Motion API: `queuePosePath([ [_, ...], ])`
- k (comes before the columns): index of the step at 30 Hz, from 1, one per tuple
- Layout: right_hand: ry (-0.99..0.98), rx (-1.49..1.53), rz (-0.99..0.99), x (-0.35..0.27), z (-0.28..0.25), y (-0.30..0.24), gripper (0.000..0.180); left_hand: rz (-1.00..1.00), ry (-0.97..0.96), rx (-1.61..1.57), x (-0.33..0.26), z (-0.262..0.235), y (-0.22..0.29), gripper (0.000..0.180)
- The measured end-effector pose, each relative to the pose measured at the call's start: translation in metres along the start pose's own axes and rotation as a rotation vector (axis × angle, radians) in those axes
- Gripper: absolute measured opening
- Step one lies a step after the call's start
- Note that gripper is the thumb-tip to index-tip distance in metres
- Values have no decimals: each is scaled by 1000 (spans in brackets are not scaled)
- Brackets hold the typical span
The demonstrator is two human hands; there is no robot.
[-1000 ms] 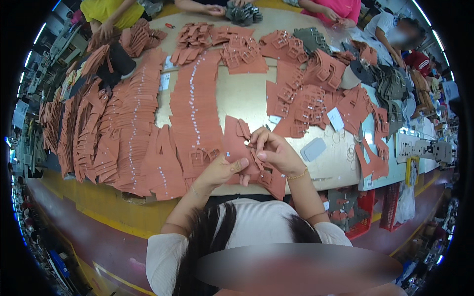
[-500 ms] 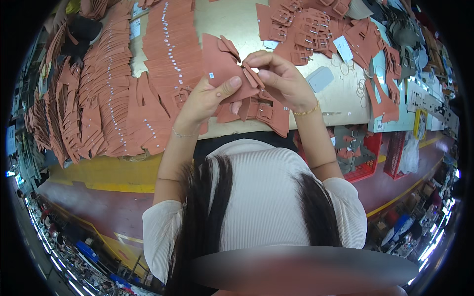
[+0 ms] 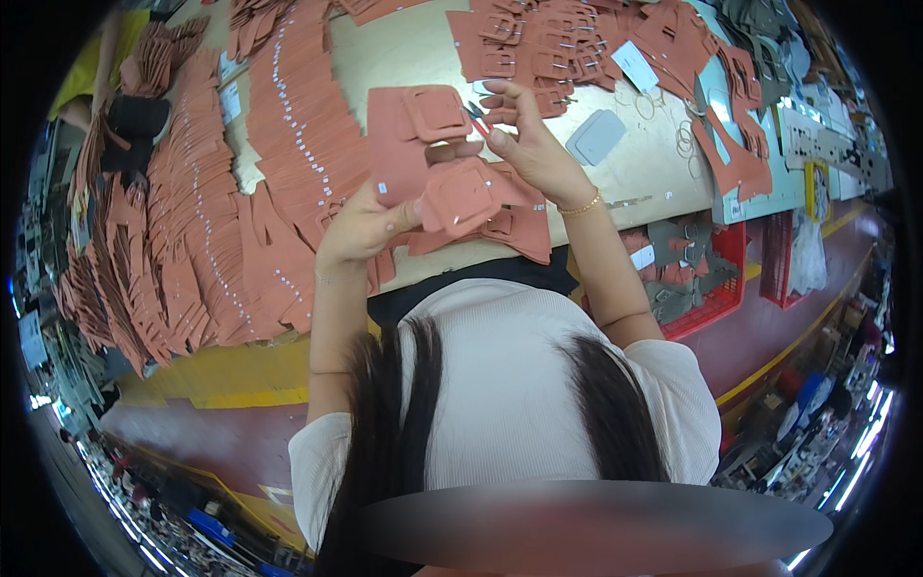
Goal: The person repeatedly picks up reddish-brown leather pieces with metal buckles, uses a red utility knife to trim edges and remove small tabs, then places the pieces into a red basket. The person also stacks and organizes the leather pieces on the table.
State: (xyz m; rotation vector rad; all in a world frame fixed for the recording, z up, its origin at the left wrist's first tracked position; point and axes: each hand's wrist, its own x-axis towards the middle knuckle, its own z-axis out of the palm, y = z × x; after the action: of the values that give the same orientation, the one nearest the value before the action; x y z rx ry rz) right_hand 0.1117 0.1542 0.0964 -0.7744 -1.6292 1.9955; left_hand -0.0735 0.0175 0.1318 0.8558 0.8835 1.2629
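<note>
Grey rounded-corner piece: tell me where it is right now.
In the head view, the grey rounded-corner piece lies right of centre on the table, just right of the right hand and below the white card.

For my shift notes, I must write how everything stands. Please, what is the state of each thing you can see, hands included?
Left hand: closed on the coral piece
Coral piece: held, buckles attached
Right hand: fingers curled around the red tool
Red tool: held; open or shut, unclear
Grey pad: lying on the table
Coral row: laid out, overlapping
Red basket: holding grey pieces
</note>
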Motion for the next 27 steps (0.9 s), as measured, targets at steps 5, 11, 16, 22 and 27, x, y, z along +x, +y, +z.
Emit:
queuePosePath([
  [5,-199,287,326,-29,-25,3,58,-225,-104,172,-3,-12,1,51],
  [11,135,32,79,-75,-39,25,32,-353,30,-11,-23,-25,-26,66],
  [16,299,-700,293,-79,-23,74,42,-449,100,993,-22,-26,-80,43],
  [22,289,-725,262,-78,-48,73,41,-672,33,1405,-15,-11,-57,52],
  [27,467,-863,220,-62,-98,47,32,-73,165,1331,21,13,-57,70],
])
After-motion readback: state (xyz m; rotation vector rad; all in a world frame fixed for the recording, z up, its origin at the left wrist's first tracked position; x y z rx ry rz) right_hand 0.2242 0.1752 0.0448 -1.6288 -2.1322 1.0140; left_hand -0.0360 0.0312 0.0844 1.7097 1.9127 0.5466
